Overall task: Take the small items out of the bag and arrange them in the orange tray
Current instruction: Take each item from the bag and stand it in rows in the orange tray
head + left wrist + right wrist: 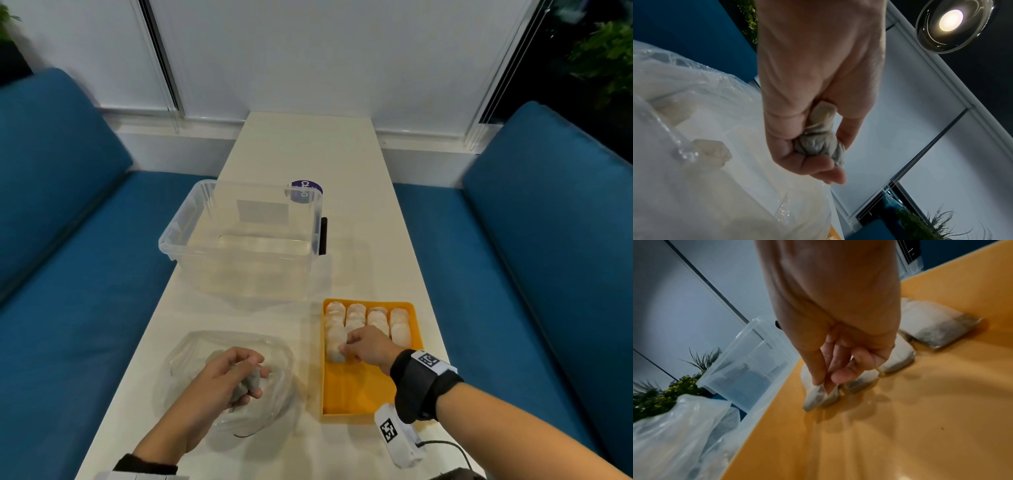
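The clear plastic bag (274,356) lies on the white table at the near left, with small white sachets (712,151) still inside it. My left hand (236,380) hovers over the bag and grips a bunch of greyish sachets (816,138) in curled fingers. The orange tray (356,390) sits at the near right, with rows of sachets (376,318) lined up in its far half. My right hand (356,346) reaches into the tray and pinches a sachet (820,396) at the near end of the left row, touching the tray floor.
An empty clear plastic tub (239,236) stands behind the bag, with a purple round object (306,190) at its far right corner. Blue sofa cushions (68,274) flank the narrow table on both sides. The near half of the tray floor (900,426) is bare.
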The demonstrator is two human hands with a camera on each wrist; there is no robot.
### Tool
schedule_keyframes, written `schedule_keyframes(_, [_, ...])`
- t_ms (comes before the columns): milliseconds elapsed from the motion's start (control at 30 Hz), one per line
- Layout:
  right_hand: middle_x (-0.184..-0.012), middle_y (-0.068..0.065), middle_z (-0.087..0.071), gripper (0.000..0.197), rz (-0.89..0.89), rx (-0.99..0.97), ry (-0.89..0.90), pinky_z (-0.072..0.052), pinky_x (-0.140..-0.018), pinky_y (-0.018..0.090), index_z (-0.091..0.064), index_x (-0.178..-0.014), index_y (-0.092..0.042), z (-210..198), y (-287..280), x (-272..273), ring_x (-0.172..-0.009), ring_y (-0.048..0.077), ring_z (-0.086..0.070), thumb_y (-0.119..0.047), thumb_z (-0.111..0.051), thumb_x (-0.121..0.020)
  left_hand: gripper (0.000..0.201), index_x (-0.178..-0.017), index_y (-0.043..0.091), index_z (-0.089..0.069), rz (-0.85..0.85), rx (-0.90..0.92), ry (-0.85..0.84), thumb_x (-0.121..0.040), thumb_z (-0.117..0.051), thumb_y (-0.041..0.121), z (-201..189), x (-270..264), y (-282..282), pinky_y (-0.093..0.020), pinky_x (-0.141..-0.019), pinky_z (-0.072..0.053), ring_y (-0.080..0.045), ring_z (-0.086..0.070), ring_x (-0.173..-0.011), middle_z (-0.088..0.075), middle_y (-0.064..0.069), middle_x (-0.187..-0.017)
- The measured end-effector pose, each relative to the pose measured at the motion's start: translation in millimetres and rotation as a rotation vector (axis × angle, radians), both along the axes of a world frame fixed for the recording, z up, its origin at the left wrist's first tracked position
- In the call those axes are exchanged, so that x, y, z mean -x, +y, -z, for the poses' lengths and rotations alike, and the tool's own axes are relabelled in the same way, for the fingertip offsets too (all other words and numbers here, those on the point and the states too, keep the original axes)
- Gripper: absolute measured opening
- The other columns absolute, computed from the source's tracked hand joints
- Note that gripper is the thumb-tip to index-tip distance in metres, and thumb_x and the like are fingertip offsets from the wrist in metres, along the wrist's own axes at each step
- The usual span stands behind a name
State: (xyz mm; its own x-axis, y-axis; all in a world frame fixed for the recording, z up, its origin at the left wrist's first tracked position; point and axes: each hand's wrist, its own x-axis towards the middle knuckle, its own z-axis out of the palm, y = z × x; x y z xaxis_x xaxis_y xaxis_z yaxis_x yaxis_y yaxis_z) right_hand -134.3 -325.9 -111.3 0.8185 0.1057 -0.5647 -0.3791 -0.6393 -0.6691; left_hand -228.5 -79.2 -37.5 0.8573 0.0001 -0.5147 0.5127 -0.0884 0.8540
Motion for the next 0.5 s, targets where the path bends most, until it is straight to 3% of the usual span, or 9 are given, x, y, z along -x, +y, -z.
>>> schedule_keyframes(167, [-0.065,-0.001,-0.053,0.025,-0.054,0.069,0.03,-0.044,-0.063,0.018,-0.056,-0.063,-0.017,5.1,11.0,-5.3,-0.062,0.01,-0.05,-0.018,-0.065,-0.087,0.021,-0.101,0.002,-0.06,-0.004,0.002,0.012,-0.095,-0.049,0.018,-0.6,-1.5,0.4,-0.026,-0.066,-0.048,-0.008,-0.063,-0.063,-0.069,-0.008,-0.074])
schedule_keyframes(267, [-0.07,-0.001,-0.057,0.021,-0.057,0.136,0.016,-0.05,-0.078,0.026,-0.056,-0.067,-0.018,6.6,12.2,-8.0,-0.074,0.015,-0.057,-0.021,-0.065,-0.087,0.02,-0.1,0.003,-0.061,0.0,-0.005,0.011,-0.095,-0.05,0.019,-3.4,-3.0,-0.9,-0.027,-0.067,-0.049,-0.015,-0.06,-0.067,-0.07,-0.006,-0.076])
schedule_keyframes(333, [-0.074,0.0,-0.059,0.018,-0.058,0.166,0.006,-0.051,-0.078,0.026,-0.057,-0.07,-0.019,7.0,11.6,-8.0,-0.076,0.016,-0.059,-0.021,-0.065,-0.086,0.02,-0.1,0.003,-0.061,0.004,-0.004,0.011,-0.095,-0.05,0.019,-5.4,-2.7,-2.9,-0.027,-0.065,-0.049,-0.016,-0.059,-0.067,-0.069,-0.007,-0.078])
schedule_keyframes(400, [-0.08,0.002,-0.061,0.012,-0.057,0.174,-0.002,-0.054,-0.077,0.025,-0.059,-0.075,-0.016,7.0,11.2,-6.8,-0.078,0.016,-0.062,-0.017,-0.066,-0.085,0.02,-0.1,0.002,-0.061,0.009,-0.004,0.016,-0.095,-0.05,0.019,-6.9,-2.2,-5.2,-0.027,-0.064,-0.048,-0.017,-0.058,-0.066,-0.068,-0.008,-0.081])
schedule_keyframes(500, [-0.09,0.004,-0.062,0.006,-0.057,0.206,-0.028,-0.054,-0.087,0.032,-0.059,-0.088,-0.015,5.5,11.6,-3.0,-0.091,0.022,-0.064,-0.015,-0.064,-0.085,0.021,-0.099,0.002,-0.061,0.025,-0.003,0.026,-0.094,-0.051,0.02,-7.6,-1.4,-7.2,-0.026,-0.063,-0.048,-0.02,-0.056,-0.07,-0.069,-0.011,-0.085])
